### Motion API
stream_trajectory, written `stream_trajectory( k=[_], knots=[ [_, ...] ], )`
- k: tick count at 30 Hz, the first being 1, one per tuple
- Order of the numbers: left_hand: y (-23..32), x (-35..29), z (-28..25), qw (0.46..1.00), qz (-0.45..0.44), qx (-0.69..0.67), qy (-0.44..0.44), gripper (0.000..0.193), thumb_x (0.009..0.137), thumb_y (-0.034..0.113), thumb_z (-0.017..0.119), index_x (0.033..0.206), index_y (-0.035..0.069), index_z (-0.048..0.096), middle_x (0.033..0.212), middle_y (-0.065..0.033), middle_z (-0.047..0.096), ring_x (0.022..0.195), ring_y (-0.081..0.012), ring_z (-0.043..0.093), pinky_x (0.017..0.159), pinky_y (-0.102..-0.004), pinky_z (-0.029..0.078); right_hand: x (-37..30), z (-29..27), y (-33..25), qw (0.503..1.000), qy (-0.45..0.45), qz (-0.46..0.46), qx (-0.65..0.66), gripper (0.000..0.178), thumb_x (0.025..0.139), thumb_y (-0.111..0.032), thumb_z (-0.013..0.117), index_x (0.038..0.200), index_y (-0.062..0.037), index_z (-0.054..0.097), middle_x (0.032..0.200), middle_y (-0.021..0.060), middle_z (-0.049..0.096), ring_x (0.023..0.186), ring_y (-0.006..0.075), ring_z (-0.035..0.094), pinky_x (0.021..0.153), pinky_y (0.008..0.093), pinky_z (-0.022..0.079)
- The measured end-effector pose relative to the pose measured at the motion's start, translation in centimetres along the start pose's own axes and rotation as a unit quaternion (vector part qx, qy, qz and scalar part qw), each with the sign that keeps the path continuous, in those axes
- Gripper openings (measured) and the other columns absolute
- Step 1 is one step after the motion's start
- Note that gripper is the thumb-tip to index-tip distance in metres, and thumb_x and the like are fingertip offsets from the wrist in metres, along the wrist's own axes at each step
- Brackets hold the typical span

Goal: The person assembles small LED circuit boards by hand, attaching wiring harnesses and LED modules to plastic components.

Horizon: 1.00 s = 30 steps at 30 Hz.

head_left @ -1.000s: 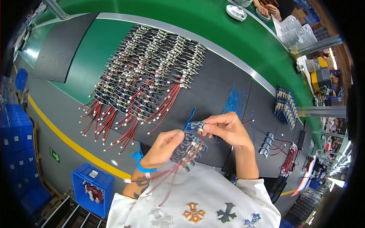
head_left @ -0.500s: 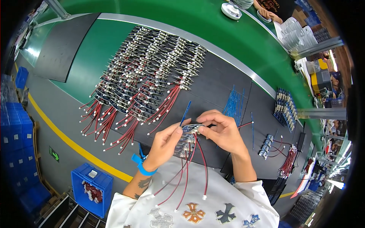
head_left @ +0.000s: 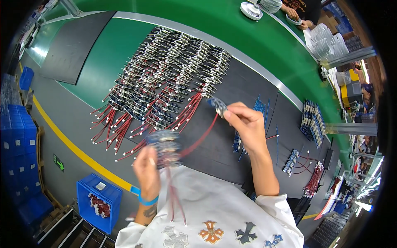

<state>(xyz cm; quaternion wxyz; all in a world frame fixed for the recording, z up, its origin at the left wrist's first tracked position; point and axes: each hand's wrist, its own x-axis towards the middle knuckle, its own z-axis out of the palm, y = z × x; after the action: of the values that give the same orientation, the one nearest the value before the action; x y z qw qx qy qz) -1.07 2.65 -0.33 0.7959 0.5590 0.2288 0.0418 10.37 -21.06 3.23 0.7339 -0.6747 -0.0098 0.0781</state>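
My right hand [head_left: 250, 126] pinches a small blue circuit board [head_left: 216, 106] by its end, just short of the laid-out rows. From that board a red wire lead [head_left: 202, 138] droops toward my left hand. Lower and to the left, my left hand [head_left: 147, 173] is closed on a stack of circuit boards [head_left: 166, 149], smeared by motion. Red leads hang below this stack in front of my shirt. Beyond both hands, many wired circuit boards [head_left: 159, 78] lie in long overlapping rows, their red leads [head_left: 124, 128] trailing toward me.
Thin blue strips [head_left: 259, 106] lie behind my right forearm. Farther right are a few boards [head_left: 292, 161], a bundle of red leads [head_left: 313, 182] and stacked boards [head_left: 312, 122]. A blue bin [head_left: 113, 206] stands lower left. Across the green bench, another person's hands hold a white dish [head_left: 292, 20].
My hands have moved apart. The left went left and down with the stack; the right rose with one board. The blue strip that stuck up by my left hand no longer shows there.
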Motion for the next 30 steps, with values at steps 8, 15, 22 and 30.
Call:
stream_trajectory(
  k=[8,15,22,30],
  knots=[
    [4.7,-3.4,-3.8,0.968,0.133,-0.083,0.195,0.025,0.102,0.021,0.045,0.12,0.006,0.054,0.103,-0.0078,0.064,0.079,-0.0151,0.063,0.07,-0.0305,0.055,3.9,1.4,3.3,0.883,0.054,-0.245,-0.396,0.015,0.075,-0.008,0.076,0.087,-0.0015,0.072,0.087,0.0087,0.065,0.076,0.0271,0.059,0.068,0.0359,0.048],
    [2.3,-0.2,0.3,0.99,-0.009,0.106,-0.09,0.023,0.098,0.013,0.054,0.106,-0.007,0.063,0.09,-0.0025,0.066,0.079,-0.0053,0.056,0.069,-0.0214,0.046,-0.8,2.4,-0.6,0.981,-0.167,0.009,-0.101,0.023,0.085,-0.01,0.073,0.106,-0.0005,0.069,0.092,0.008,0.064,0.081,0.0138,0.06,0.066,0.0276,0.047],
    [2.1,2.0,1.8,0.938,-0.198,-0.105,-0.266,0.031,0.098,0.021,0.054,0.103,-0.008,0.063,0.087,-0.0118,0.068,0.07,-0.0139,0.065,0.064,-0.0266,0.054,-1.3,0.3,-1.3,0.964,-0.258,0.065,-0.015,0.017,0.088,0.0,0.066,0.105,0.0045,0.069,0.087,0.0043,0.065,0.076,0.0083,0.058,0.064,0.0237,0.046],
    [2.5,0.4,-1.3,0.995,-0.051,-0.078,-0.028,0.03,0.101,0.027,0.046,0.101,0.0,0.058,0.072,-0.0048,0.058,0.058,-0.011,0.059,0.046,-0.024,0.049,1.9,0.7,1.2,0.961,-0.069,-0.081,-0.254,0.015,0.083,0.001,0.069,0.098,0.0028,0.071,0.085,0.0094,0.068,0.069,0.0145,0.062,0.06,0.0265,0.048]
  ],
)
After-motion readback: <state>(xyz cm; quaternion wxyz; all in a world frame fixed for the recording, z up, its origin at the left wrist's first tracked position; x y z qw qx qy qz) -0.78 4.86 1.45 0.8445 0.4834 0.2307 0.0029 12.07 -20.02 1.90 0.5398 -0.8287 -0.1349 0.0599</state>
